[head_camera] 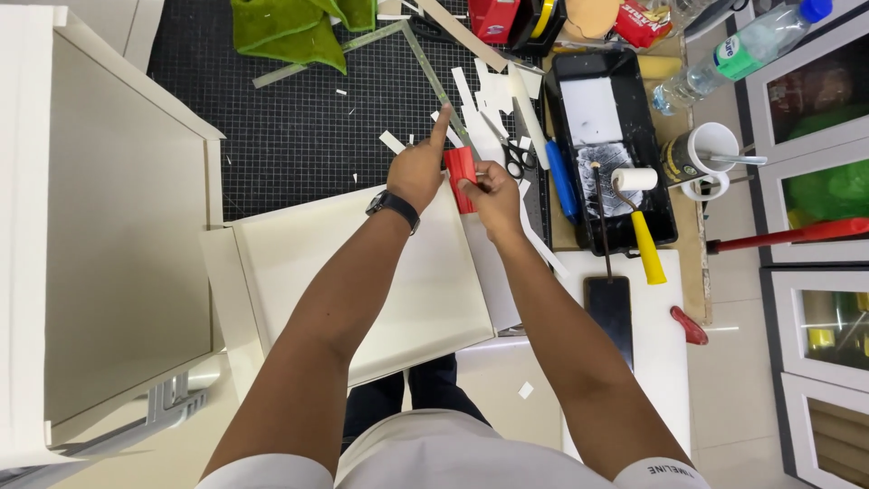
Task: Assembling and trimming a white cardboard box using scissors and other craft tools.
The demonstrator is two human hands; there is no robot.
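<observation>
Seen from above, two bare arms reach forward over a cream-white board lying on the work surface. Both hands meet at a small red cylinder-shaped object, held upright at the board's far edge. The left hand, with a dark wristwatch on its wrist, is closed against the object's left side with the index finger sticking up and away. The right hand clasps the object from the right, its thumb across the front. The fingers cover much of the object, so what it is cannot be made out.

Beyond the hands lies a black gridded cutting mat scattered with white offcut strips. Scissors lie just right of the hands, partly under the strips. Further right a black paint tray holds a yellow-handled roller. A dark phone lies beside the right forearm. A clear plastic bottle is cut off at the top right corner. A tall white panel to the left runs out of frame.
</observation>
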